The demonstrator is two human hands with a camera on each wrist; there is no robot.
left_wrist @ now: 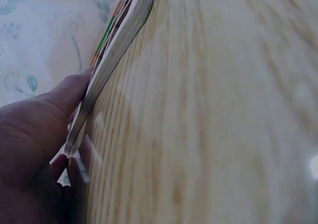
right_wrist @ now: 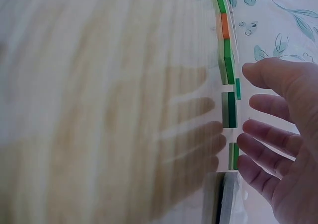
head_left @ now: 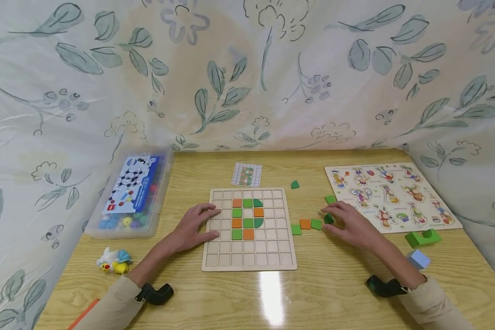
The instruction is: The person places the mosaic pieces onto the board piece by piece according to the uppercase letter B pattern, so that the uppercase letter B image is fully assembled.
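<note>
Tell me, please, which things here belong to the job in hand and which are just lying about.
Apparently in use: pale wooden grid board; flat green and orange tiles, on it and beside it; white card with a printed grid pattern.

Seemingly lying about: clear plastic box with blue label; pale board of printed figures; thick green block; light-blue block; small white, yellow and blue toy.

1. Far left: blue-labelled clear plastic box (head_left: 121,232).
2. Left, nearer: small multicoloured toy (head_left: 116,261).
3. Far right: picture puzzle board (head_left: 375,185).
4. Right: green block (head_left: 417,239), with a blue block (head_left: 419,260) just nearer.
5. Far: floral cloth (head_left: 272,101).
</note>
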